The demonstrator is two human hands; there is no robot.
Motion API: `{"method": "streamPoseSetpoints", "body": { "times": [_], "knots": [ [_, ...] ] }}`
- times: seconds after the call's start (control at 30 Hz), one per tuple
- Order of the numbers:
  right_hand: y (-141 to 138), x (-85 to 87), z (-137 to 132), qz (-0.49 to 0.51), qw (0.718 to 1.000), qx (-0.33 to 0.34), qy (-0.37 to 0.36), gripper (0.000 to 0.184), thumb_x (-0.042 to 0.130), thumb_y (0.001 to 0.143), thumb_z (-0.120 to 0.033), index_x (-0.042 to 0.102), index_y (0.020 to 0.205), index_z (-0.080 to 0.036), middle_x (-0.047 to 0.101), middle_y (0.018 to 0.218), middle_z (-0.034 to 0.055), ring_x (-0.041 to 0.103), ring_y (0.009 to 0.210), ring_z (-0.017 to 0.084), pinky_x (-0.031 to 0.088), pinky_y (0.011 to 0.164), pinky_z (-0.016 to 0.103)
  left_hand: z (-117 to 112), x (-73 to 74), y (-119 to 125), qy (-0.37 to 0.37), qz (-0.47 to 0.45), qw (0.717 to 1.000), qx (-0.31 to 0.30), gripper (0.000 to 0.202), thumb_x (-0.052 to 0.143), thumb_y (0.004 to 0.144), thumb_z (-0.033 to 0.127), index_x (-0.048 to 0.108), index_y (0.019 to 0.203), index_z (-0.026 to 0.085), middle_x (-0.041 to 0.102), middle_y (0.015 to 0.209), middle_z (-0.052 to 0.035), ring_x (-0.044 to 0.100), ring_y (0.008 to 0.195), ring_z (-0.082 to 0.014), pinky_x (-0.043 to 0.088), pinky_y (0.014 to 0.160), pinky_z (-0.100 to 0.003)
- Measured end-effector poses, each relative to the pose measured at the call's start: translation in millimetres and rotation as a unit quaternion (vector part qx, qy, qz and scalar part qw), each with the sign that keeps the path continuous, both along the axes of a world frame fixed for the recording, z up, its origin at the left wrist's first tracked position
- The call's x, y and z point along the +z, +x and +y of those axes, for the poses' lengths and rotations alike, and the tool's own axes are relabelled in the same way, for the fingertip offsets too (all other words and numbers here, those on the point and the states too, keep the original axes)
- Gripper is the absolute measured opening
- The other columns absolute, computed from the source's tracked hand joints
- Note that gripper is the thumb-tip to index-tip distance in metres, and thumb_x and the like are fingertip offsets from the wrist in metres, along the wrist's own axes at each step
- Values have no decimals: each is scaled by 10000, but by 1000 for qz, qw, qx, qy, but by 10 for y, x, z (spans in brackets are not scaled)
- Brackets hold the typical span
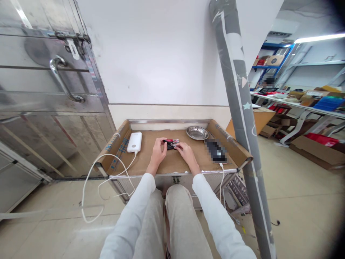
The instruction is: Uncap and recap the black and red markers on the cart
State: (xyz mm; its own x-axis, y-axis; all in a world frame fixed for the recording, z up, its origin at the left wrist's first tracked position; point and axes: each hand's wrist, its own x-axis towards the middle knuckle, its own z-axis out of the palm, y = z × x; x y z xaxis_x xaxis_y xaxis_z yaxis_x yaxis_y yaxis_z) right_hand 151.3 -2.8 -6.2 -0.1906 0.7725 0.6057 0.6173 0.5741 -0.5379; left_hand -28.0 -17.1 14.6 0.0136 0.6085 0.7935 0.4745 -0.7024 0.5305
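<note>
My left hand (159, 149) and my right hand (185, 151) meet over the middle of a cardboard-lined bench top (151, 162). The left fingers are closed at the left end of a small dark piece. Facing it, the right thumb and fingertips pinch something small and silvery; its kind is too small to tell. Just beyond and between the hands lies a little group of slim pen-like sticks, a red one (171, 140) at the back and black ones (170, 146) nearer me. The fingers partly cover them.
A white power bank (134, 142) with a looping white cable stands left. At the right are a round steel dish (197, 132) and a blurred dark device (216, 151) on a cable. A tall grey wrapped roll (239, 93) leans beside the bench. A metal door (48, 90) is left.
</note>
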Motion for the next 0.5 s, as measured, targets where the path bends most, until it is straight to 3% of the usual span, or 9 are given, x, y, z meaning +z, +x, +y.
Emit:
{"method": "streamPoseSetpoints", "body": {
  "times": [0.37,0.5],
  "knots": [
    [-1,32,-26,-4,1000,-1,6,185,521,887,-251,674,988,-226,690,974,60,614,935,210,473,857,343,38,-35,1,-2,-15,1000,5,174,441,935,276,489,1083,197,581,1020,-81,613,936,-163,539,835,-333],
    [11,52,-47,-20,999,-46,20,226,464,917,-267,673,991,-222,687,966,71,603,918,216,467,839,346,32,-29,-15,-10,-22,1000,11,170,451,928,276,499,1069,194,586,1013,-79,612,932,-163,533,834,-335]
  ]
}}
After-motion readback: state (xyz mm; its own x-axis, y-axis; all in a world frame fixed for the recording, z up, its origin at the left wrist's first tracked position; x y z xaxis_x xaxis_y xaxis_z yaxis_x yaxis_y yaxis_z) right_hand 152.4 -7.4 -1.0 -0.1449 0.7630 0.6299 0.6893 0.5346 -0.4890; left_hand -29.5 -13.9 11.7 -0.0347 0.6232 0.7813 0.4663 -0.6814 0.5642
